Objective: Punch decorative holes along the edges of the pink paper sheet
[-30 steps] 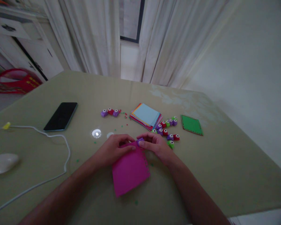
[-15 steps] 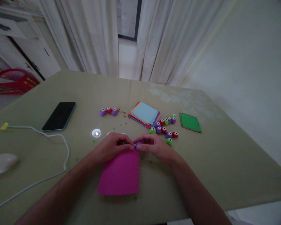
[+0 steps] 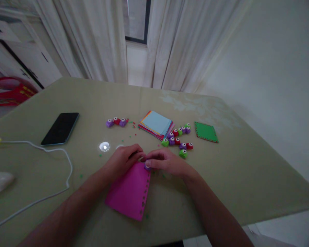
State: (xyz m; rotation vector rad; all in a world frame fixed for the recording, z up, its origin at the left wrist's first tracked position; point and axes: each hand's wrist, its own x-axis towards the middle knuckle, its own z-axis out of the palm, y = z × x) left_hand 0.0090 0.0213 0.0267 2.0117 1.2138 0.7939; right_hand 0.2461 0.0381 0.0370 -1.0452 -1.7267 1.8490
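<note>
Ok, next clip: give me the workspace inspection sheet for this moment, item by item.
Surface: olive table, scattered with small paper bits.
Job's things: pink sheet lying flat, a row of punched holes along its right edge; small purple punch at its top right corner.
Clutter: stack of coloured paper; cluster of small punches; three more punches; green card; black phone; white mouse; small round shiny thing.
Hands: left hand holds the sheet's top edge; right hand grips the purple punch.
Cables: white cable curving across the table's left side.
Surroundings: pale curtains, window, white cabinet, red bag.
</note>
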